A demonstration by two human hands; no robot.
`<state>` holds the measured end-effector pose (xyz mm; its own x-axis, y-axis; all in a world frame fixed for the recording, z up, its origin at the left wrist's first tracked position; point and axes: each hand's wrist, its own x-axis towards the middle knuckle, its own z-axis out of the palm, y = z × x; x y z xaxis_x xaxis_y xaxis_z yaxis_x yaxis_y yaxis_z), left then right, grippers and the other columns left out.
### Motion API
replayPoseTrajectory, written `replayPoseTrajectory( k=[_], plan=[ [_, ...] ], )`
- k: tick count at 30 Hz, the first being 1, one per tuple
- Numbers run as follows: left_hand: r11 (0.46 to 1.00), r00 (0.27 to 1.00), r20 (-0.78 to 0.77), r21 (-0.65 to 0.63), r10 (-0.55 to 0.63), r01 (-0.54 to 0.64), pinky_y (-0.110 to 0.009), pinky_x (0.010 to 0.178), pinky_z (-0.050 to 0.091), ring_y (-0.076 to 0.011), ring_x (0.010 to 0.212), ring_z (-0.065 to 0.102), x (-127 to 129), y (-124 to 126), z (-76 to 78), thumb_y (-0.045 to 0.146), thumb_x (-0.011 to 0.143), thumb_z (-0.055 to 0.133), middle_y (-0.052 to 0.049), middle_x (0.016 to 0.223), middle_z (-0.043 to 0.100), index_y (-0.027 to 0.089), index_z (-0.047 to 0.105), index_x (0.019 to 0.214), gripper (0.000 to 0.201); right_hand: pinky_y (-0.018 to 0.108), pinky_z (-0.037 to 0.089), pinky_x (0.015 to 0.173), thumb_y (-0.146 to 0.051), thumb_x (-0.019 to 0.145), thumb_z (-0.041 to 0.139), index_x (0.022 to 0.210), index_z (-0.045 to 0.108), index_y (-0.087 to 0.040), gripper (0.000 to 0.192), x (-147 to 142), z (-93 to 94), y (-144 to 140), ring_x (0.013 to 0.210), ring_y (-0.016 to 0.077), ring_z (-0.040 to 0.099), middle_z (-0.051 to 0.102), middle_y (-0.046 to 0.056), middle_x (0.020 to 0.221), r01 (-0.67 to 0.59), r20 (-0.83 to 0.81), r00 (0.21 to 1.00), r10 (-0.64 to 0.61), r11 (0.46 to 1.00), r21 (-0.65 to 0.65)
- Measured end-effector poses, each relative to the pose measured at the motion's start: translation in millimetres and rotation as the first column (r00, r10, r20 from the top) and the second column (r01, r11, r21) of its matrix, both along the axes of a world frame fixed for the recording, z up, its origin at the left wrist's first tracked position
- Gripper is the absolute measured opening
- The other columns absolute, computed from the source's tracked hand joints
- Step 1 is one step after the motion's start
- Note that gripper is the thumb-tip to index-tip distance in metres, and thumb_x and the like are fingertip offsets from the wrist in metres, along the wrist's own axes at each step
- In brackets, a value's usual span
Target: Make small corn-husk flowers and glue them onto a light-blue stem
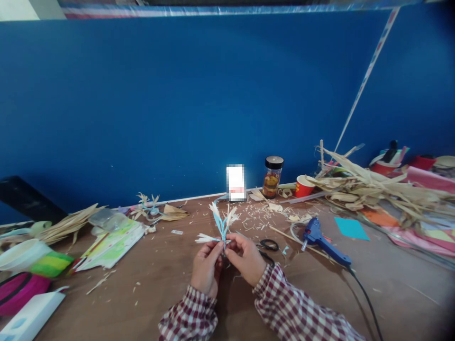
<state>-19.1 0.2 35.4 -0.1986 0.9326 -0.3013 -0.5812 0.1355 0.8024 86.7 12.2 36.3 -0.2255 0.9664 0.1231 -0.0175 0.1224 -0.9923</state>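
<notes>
Your worktop (170, 279) is strewn with husk scraps. Your left hand (206, 267) and right hand (246, 258) meet above it, fingers pressed together, pinching the base of the blue-stemmed husk flower (221, 222), held upright between them. The glue gun (322, 241) lies near your right hand. No lettering is legible.

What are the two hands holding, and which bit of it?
Both the left hand and right hand pinch a blue-stemmed husk flower sprig at the bottom of its stem, blooms pointing up.
</notes>
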Motion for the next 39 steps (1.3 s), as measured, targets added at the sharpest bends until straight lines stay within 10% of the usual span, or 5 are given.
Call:
replayPoseTrajectory(
  k=[39],
  plan=[
    [0.995, 0.978, -0.197, 0.083, 0.064, -0.049, -0.013, 0.037, 0.033, -0.0026, 0.04, 0.042, -5.3, 3.2, -2.1, 0.028, 0.058, 0.071, 0.004, 0.055, 0.056, 0.013, 0.061, 0.077, 0.026, 0.021, 0.039, 0.052, -0.018, 0.07, 0.054, 0.098, 0.056, -0.014, 0.028, -0.1, 2.0, -0.1, 0.056, 0.0099, 0.048, 0.054, -0.001, 0.065, 0.034, -0.015, 0.999, -0.034, 0.999, -0.028]
  ],
)
